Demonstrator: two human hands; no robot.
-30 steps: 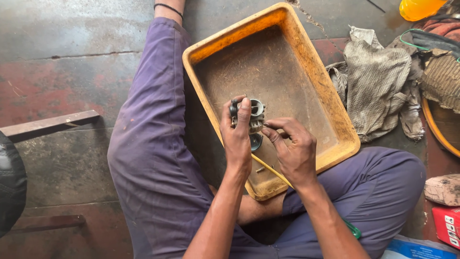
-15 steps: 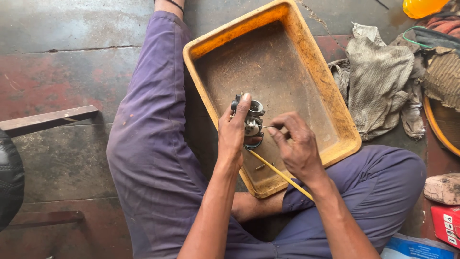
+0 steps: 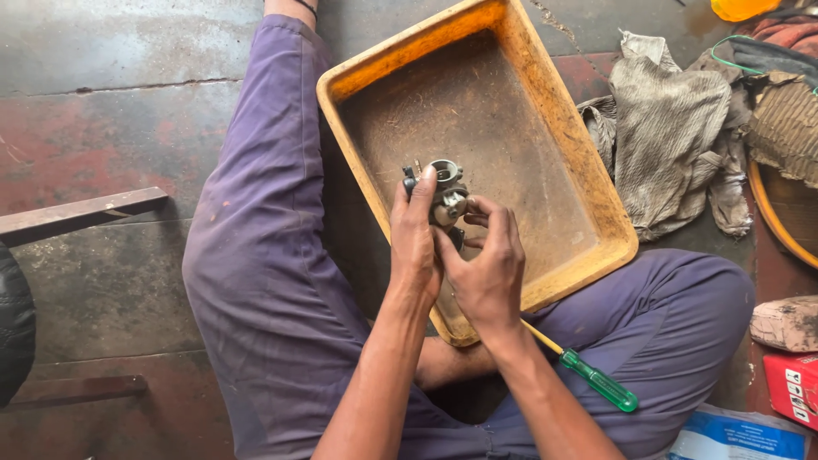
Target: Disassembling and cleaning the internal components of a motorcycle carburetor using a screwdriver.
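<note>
**Both hands closed on a small metal engine part over a yellow tray**

Far out to the left of the hands, a dark metal bar [image 3: 81,215] lies across the stained concrete floor [image 3: 111,102]. Nearer, the person's purple trouser leg [image 3: 256,255] runs up the frame just left of the left forearm, stretched alongside a shallow, grimy yellow tray [image 3: 588,204].

The left hand [image 3: 415,247] is curled around a small grey metal engine part [image 3: 445,198], thumb raised against its left side and fingers wrapped behind it, so the lower half of the part is hidden. The part is held up above the near-left area of the tray's dirty bottom.

The right hand [image 3: 487,264] presses against the left one, its fingers bent in on the part's right side; whether they pinch anything smaller cannot be told. Below the right wrist, a screwdriver with a green handle [image 3: 601,385] and a yellowish shaft rests on the bent right leg, its tip end hidden under the wrist.

Right of the tray, well apart from the hands, lies a heap of dirty grey rags [image 3: 673,128].
</note>
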